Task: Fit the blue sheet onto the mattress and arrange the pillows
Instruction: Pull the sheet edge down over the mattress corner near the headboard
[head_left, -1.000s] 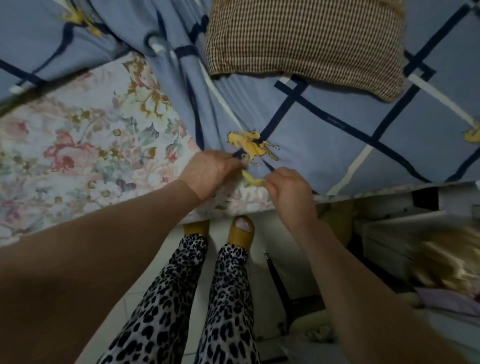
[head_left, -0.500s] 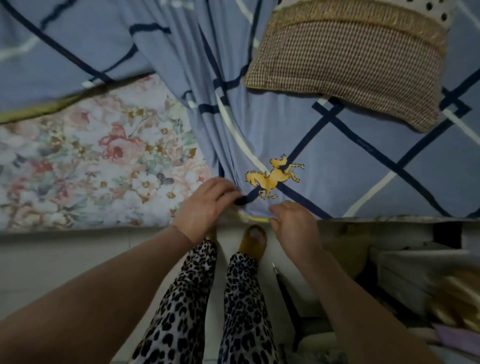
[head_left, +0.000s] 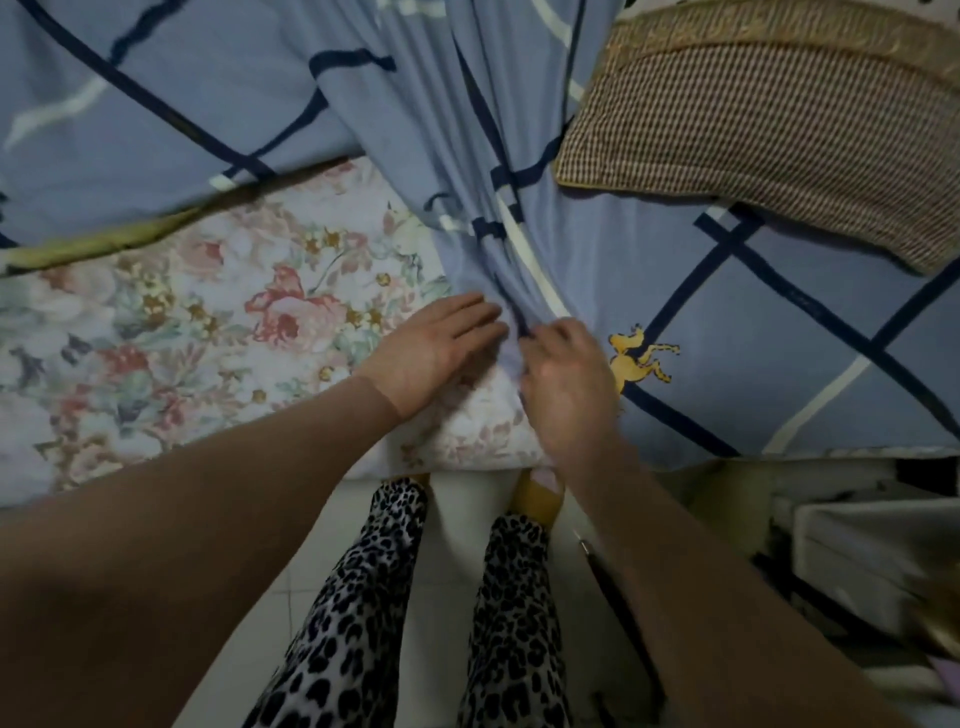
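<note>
Hands at the bed edge: my right hand (head_left: 563, 384) pinches the bunched sheet (head_left: 519, 270), left hand (head_left: 436, 348) flat, fingers straight, on the mattress (head_left: 182, 332).

A single wide-angle view is taken from the wearer's head, directed forward and steeply down over the near edge of the mattress (head_left: 218, 332). The left hand (head_left: 436, 348) and right hand (head_left: 563, 384) are seen at close range near centre; legs and floor are framed below. No second view is provided.
</note>
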